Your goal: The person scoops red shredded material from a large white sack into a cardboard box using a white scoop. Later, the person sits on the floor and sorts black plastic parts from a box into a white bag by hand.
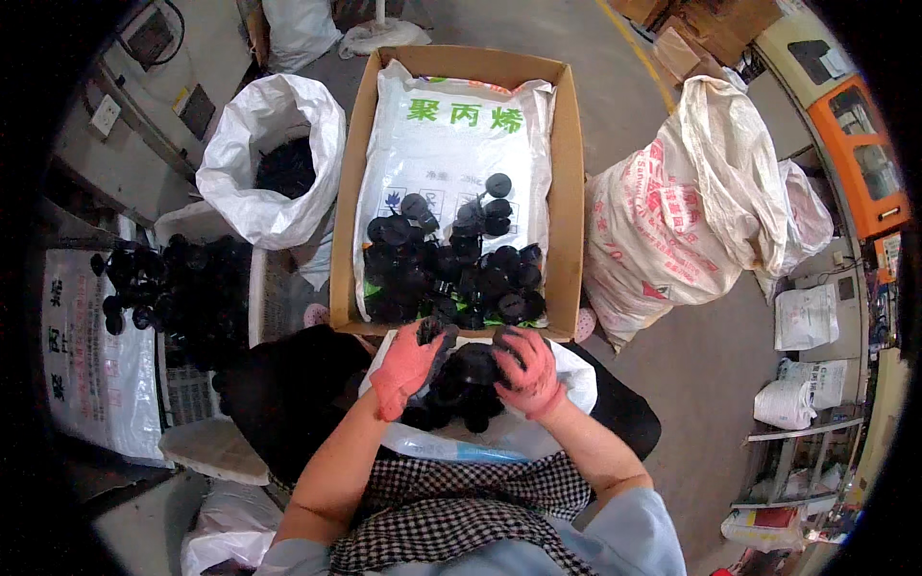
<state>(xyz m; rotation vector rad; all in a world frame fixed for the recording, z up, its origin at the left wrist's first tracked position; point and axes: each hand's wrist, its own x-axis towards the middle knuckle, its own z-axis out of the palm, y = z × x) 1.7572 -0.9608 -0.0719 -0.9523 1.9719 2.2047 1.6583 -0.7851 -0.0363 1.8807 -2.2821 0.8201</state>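
Note:
My left hand (409,366), in a pink glove with dark fingers, closes around a black plastic part (431,330) at the near rim of a cardboard box (454,333). My right hand (529,371), gloved alike, curls its fingers beside a heap of black plastic parts (472,367); whether it grips one is hidden by the dark fingertips. That heap lies between my hands, in the mouth of a white sack (497,439) on my lap. Inside the box, several round-capped black parts (446,266) are piled on a white printed bag (461,144).
Left of the box stands an open white sack (223,180) holding dark pieces. A pale plastic crate (256,295) with more black parts (209,288) is nearer me. A full woven sack (648,237) stands at the right. Machines (857,151) line the right side.

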